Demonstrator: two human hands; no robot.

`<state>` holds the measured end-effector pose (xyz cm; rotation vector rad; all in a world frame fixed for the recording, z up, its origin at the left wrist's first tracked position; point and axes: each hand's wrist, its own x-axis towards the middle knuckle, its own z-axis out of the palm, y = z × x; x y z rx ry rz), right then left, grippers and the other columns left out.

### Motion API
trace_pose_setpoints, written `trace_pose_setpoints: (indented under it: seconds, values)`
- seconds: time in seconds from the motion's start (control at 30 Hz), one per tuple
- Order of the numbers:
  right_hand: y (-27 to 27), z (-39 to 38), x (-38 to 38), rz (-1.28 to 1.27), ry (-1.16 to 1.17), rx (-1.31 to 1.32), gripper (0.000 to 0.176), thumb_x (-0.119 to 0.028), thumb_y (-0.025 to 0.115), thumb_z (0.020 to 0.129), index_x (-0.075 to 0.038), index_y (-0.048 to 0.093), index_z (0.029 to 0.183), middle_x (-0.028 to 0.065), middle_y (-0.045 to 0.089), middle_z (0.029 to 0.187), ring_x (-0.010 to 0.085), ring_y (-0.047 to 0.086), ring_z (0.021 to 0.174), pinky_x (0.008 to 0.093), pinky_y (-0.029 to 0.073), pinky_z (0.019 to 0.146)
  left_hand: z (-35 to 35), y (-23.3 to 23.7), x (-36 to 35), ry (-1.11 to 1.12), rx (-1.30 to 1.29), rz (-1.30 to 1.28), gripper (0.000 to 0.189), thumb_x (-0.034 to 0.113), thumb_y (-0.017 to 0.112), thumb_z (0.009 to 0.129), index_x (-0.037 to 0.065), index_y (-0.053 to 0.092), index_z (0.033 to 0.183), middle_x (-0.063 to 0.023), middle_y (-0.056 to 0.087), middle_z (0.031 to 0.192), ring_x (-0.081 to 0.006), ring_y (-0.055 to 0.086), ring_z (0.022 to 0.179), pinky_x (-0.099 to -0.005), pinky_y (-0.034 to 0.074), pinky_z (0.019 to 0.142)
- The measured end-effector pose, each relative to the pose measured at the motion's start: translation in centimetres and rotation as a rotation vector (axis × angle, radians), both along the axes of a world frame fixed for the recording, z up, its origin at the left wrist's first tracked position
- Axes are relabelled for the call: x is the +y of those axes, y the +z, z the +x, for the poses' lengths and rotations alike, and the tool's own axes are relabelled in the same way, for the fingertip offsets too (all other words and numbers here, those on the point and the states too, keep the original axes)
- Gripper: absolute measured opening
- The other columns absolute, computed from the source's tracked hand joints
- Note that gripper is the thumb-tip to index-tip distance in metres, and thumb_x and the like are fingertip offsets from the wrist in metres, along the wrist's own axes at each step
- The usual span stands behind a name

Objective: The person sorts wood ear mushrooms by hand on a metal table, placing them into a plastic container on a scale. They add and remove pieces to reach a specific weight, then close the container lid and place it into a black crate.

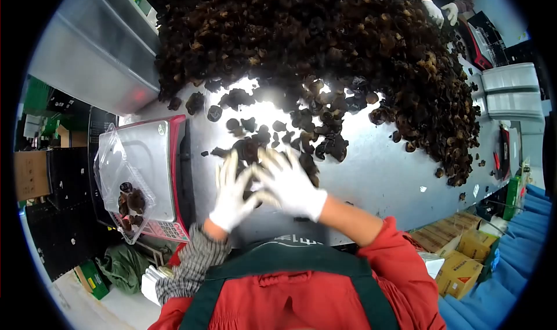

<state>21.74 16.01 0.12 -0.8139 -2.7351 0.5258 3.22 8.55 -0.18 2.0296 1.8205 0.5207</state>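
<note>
My left hand [232, 195] and my right hand [291, 186], both in white gloves, are side by side over the near part of the metal table [383, 173]. Their fingers are stretched out and spread, touching or just above loose dark wood ear mushrooms [249, 150]. The thumbs come close together, with more dark pieces partly hidden beneath the palms. Beyond the fingertips, scattered wood ears [301, 119] lead up to a large heap [301, 34] across the far side. Neither hand appears to grip anything.
At left, a red-edged scale [177, 156] carries a clear plastic box [103, 159] holding several wood ears. A grey bin [96, 45] stands behind it. Another person's gloved hands [434, 12] are at the heap's far right. White trays [510, 92] and cardboard boxes [458, 272] sit at right.
</note>
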Motion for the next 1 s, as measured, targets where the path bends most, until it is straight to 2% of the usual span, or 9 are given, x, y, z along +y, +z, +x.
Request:
trace_pose_setpoints:
  seconds: [0.1, 0.2, 0.37, 0.43, 0.57, 0.63, 0.8, 0.9, 1.0]
  values:
    - [2.0, 4.0, -4.6, -0.131, 0.083, 0.03, 0.051, -0.038, 0.061, 0.084, -0.008, 0.055, 0.125, 0.0196, 0.04, 0.141, 0.0377, 0.031, 0.135, 0.0612, 0.017, 0.109, 0.2, 0.9, -5.7, -0.035, -0.004, -0.021, 0.07, 0.033, 0.075, 0.071, 0.011, 0.05, 0.132, -0.0267, 0.024, 0.149, -0.0445, 0.024, 0.136, -0.0576, 0.017, 0.11]
    - [2.3, 6.3, -3.3, -0.067, -0.105, 0.095, 0.048, -0.029, 0.066, 0.08, -0.01, 0.056, 0.123, 0.0195, 0.042, 0.139, 0.0375, 0.033, 0.133, 0.0621, 0.017, 0.109, -0.4, -0.3, -6.8, 0.115, -0.002, 0.063, 0.078, 0.033, 0.076, 0.072, 0.013, 0.042, 0.139, -0.0283, 0.022, 0.148, -0.0449, 0.023, 0.136, -0.0579, 0.017, 0.11]
    - [0.4, 1.2, 0.2, -0.019, -0.279, -0.032, 0.059, -0.04, 0.057, 0.088, -0.005, 0.046, 0.134, 0.0241, 0.039, 0.14, 0.0402, 0.033, 0.132, 0.0581, 0.017, 0.111, -1.0, -1.3, -2.2, 0.161, 0.07, 0.066, 0.084, 0.041, 0.074, 0.073, 0.012, 0.036, 0.143, -0.0264, 0.018, 0.15, -0.0444, 0.02, 0.137, -0.0588, 0.014, 0.111]
    - [0.9, 0.0, -3.1, -0.021, -0.109, -0.129, 0.062, -0.046, 0.053, 0.089, -0.004, 0.046, 0.134, 0.0236, 0.04, 0.14, 0.0386, 0.033, 0.134, 0.0599, 0.018, 0.11, -0.9, -2.3, -3.9, 0.043, 0.072, 0.031, 0.082, 0.044, 0.072, 0.075, 0.012, 0.037, 0.142, -0.0244, 0.021, 0.151, -0.0423, 0.02, 0.138, -0.0582, 0.014, 0.111]
    - [0.9, 2.4, -10.0, -0.128, 0.154, 0.048, 0.05, -0.043, 0.055, 0.089, -0.006, 0.056, 0.123, 0.0172, 0.048, 0.135, 0.0335, 0.037, 0.133, 0.0586, 0.02, 0.111, -1.9, -1.2, -10.3, -0.014, -0.011, 0.025, 0.08, 0.04, 0.071, 0.078, 0.007, 0.038, 0.142, -0.027, 0.026, 0.147, -0.0431, 0.027, 0.135, -0.0569, 0.02, 0.11]
    - [2.4, 2.2, -8.5, -0.127, 0.103, 0.148, 0.048, -0.03, 0.066, 0.082, -0.01, 0.054, 0.124, 0.016, 0.047, 0.134, 0.0334, 0.043, 0.127, 0.0573, 0.025, 0.11, -2.5, -0.8, -10.9, 0.082, -0.041, 0.044, 0.08, 0.035, 0.072, 0.077, 0.006, 0.036, 0.142, -0.0288, 0.025, 0.147, -0.0442, 0.027, 0.135, -0.056, 0.021, 0.11]
    - [1.0, -4.4, 0.1, 0.016, -0.16, 0.191, 0.051, -0.024, 0.062, 0.083, -0.001, 0.05, 0.126, 0.0226, 0.048, 0.13, 0.0368, 0.046, 0.122, 0.0497, 0.034, 0.104, -2.9, -1.5, -6.5, 0.202, -0.064, 0.201, 0.085, 0.028, 0.075, 0.074, 0.001, 0.032, 0.142, -0.033, 0.02, 0.146, -0.0484, 0.027, 0.132, -0.0543, 0.026, 0.107]
    - [0.3, -6.2, -4.1, 0.058, 0.036, -0.029, 0.053, -0.03, 0.057, 0.085, 0.001, 0.048, 0.127, 0.0223, 0.049, 0.13, 0.0346, 0.045, 0.123, 0.0501, 0.033, 0.104, -3.2, -1.1, -6.0, 0.248, -0.114, 0.257, 0.077, 0.018, 0.071, 0.077, -0.002, 0.033, 0.141, -0.0335, 0.021, 0.146, -0.0492, 0.031, 0.129, -0.0527, 0.028, 0.107]
    - [1.3, -4.5, -9.1, -0.146, 0.095, 0.1, 0.047, -0.024, 0.061, 0.082, -0.001, 0.054, 0.123, 0.0175, 0.054, 0.125, 0.0313, 0.047, 0.122, 0.0485, 0.033, 0.106, -3.9, -1.8, -8.7, 0.202, -0.152, 0.19, 0.073, 0.012, 0.066, 0.079, 0.0, 0.032, 0.142, -0.0316, 0.02, 0.148, -0.048, 0.029, 0.132, -0.0509, 0.026, 0.108]
